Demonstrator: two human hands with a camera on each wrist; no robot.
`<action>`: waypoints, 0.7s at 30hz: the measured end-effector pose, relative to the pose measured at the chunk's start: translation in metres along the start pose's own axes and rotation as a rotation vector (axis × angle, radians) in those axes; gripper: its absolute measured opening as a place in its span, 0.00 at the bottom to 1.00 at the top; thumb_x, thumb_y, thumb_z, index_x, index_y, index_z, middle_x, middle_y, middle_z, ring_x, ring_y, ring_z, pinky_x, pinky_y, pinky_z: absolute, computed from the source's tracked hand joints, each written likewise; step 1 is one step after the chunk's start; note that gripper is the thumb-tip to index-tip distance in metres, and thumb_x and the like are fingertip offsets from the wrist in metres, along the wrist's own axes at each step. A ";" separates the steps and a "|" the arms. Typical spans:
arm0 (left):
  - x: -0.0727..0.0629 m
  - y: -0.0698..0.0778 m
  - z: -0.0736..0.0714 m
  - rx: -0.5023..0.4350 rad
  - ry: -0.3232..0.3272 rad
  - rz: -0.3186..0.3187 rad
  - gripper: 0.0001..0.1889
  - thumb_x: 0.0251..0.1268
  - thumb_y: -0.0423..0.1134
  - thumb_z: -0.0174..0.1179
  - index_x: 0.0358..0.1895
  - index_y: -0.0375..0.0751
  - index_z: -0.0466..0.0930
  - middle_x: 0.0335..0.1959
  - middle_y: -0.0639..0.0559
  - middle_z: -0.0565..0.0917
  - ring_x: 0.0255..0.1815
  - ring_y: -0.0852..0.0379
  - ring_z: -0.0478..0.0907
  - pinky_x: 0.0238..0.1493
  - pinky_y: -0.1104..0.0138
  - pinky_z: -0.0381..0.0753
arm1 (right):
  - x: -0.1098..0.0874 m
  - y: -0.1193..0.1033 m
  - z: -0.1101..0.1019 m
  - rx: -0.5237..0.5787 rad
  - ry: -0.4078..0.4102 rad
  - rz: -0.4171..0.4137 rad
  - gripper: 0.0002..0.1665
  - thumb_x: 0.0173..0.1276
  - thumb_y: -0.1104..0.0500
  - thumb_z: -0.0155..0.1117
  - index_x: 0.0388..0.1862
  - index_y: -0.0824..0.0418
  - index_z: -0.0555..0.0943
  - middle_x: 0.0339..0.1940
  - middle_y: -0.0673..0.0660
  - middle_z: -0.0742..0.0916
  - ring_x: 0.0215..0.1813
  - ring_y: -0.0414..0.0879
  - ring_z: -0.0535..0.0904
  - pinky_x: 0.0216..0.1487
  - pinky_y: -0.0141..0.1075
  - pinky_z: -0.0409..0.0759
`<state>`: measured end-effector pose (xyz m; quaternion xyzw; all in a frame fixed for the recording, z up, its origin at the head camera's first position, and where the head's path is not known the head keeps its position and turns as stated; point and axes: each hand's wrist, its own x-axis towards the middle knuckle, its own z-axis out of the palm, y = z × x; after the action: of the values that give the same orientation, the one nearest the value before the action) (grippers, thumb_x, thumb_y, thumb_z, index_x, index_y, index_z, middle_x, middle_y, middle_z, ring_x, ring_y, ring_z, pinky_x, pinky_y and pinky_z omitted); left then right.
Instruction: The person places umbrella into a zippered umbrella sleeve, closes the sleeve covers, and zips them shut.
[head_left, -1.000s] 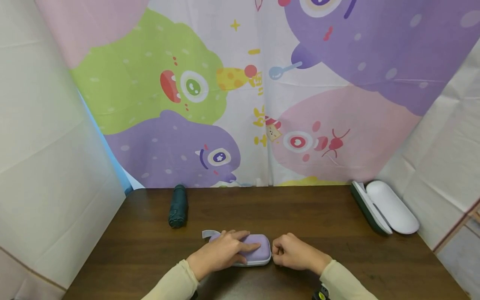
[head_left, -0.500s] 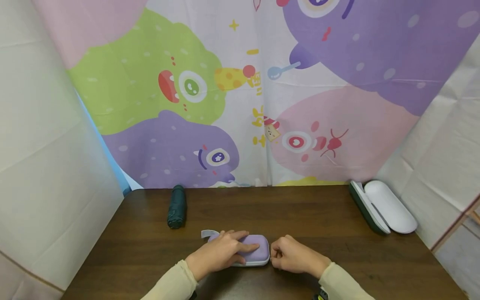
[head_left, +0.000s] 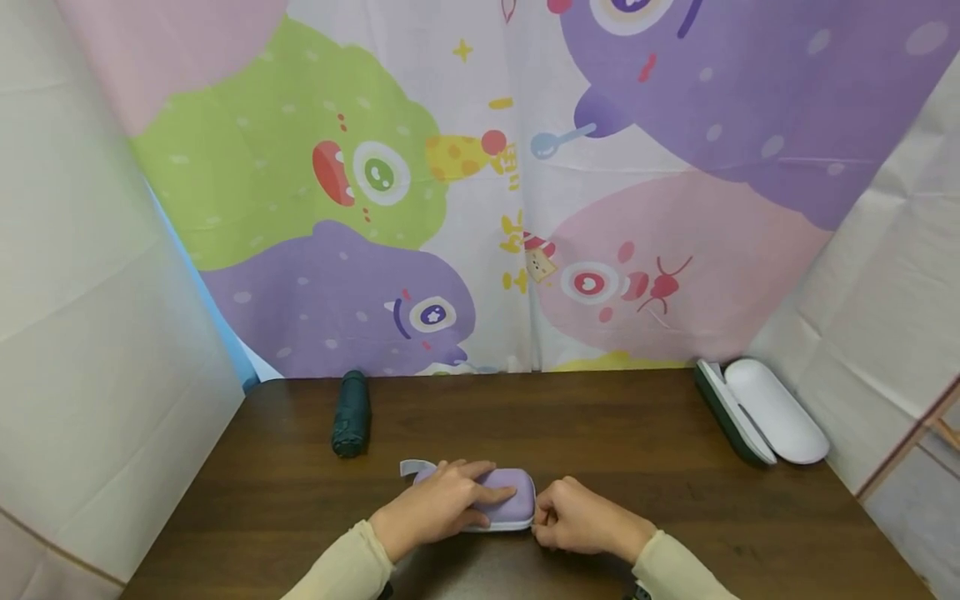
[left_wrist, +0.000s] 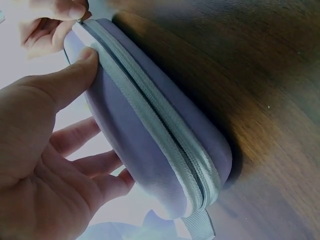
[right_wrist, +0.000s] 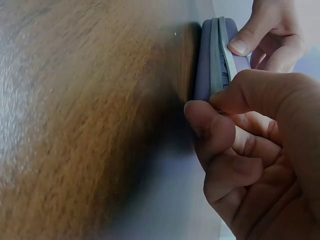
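Observation:
A small lilac zip case [head_left: 517,510] with a pale zipper [left_wrist: 150,117] lies on the table before me. My left hand [head_left: 437,505] rests across the lid, its index finger extended over the top; in the left wrist view, the thumb presses beside the zipper. At the case's right end, my right hand [head_left: 588,517] pinches the zipper pull [left_wrist: 80,21], mostly hidden by thumb and forefinger. Close to those fingers, the right wrist view shows the zipper tapes slightly parted. A pale fabric loop [head_left: 417,467] sticks out from the case's left end.
A dark green folded umbrella [head_left: 351,415] lies at the back left of the brown wooden table [head_left: 525,417]. At the back right is an opened hard case [head_left: 776,412], dark green outside and white inside. A cartoon-printed curtain [head_left: 495,317] hangs behind.
My right hand has shifted slightly nearer to me along the case's right end, still pinching. The left hand stays on the lid. The whole head view has drifted a little.

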<state>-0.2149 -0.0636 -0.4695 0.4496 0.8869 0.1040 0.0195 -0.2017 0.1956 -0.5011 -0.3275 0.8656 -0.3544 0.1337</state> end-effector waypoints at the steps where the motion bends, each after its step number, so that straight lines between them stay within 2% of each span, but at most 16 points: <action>1: 0.000 0.000 0.000 0.001 0.000 0.001 0.28 0.66 0.46 0.70 0.70 0.61 0.78 0.69 0.41 0.77 0.65 0.44 0.79 0.55 0.37 0.81 | 0.000 0.000 0.000 -0.004 0.001 -0.001 0.14 0.63 0.67 0.67 0.21 0.51 0.82 0.15 0.35 0.78 0.15 0.24 0.70 0.17 0.23 0.72; 10: 0.000 0.001 0.000 -0.015 -0.018 -0.019 0.28 0.66 0.47 0.69 0.71 0.62 0.77 0.71 0.41 0.77 0.67 0.43 0.78 0.56 0.37 0.81 | -0.003 -0.002 0.003 -0.064 0.028 -0.058 0.15 0.63 0.67 0.67 0.19 0.51 0.82 0.15 0.35 0.76 0.16 0.21 0.66 0.18 0.21 0.68; 14: 0.001 0.003 -0.001 0.004 -0.002 -0.028 0.28 0.65 0.47 0.70 0.69 0.62 0.79 0.68 0.42 0.78 0.63 0.44 0.81 0.53 0.39 0.83 | -0.003 -0.004 0.001 -0.054 0.051 -0.022 0.14 0.64 0.67 0.67 0.20 0.52 0.83 0.14 0.35 0.77 0.15 0.22 0.68 0.18 0.22 0.70; 18: 0.004 0.009 -0.003 0.047 0.028 -0.070 0.28 0.63 0.47 0.71 0.68 0.60 0.80 0.64 0.41 0.80 0.56 0.44 0.84 0.46 0.46 0.85 | 0.000 -0.002 0.002 -0.045 0.134 0.010 0.13 0.65 0.67 0.67 0.21 0.55 0.85 0.13 0.37 0.79 0.14 0.24 0.70 0.16 0.23 0.71; 21: 0.005 0.012 -0.005 0.056 0.027 -0.105 0.28 0.63 0.48 0.72 0.68 0.59 0.81 0.63 0.40 0.82 0.52 0.44 0.86 0.42 0.49 0.85 | 0.004 0.000 0.004 -0.073 0.202 0.013 0.13 0.65 0.66 0.69 0.20 0.56 0.84 0.12 0.38 0.81 0.14 0.23 0.70 0.17 0.23 0.72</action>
<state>-0.2086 -0.0538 -0.4615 0.4013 0.9121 0.0839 0.0005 -0.2024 0.1905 -0.5040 -0.2894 0.8890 -0.3529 0.0362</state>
